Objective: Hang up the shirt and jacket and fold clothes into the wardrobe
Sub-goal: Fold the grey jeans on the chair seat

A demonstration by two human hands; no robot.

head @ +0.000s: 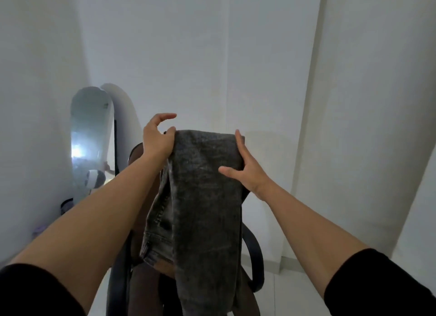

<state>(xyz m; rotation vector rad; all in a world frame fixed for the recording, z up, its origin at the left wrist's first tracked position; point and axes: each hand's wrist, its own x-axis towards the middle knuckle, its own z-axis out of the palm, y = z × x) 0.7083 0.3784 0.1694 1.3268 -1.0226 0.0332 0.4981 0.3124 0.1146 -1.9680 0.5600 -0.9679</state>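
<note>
A pair of dark grey washed jeans (205, 209) hangs folded over, held up in front of me at chest height. My left hand (157, 141) pinches the fold's top left corner with the thumb, its other fingers spread above the cloth. My right hand (245, 168) grips the right edge of the fold, thumb across the front and fingers behind. The waistband and a pocket hang down on the left side. No shirt, jacket or wardrobe is visible.
A dark office chair (253, 261) with curved armrests stands right below the jeans. A tall rounded mirror (90, 136) leans in the left corner against white walls. A white column juts out on the right (354, 127). The floor is pale tile.
</note>
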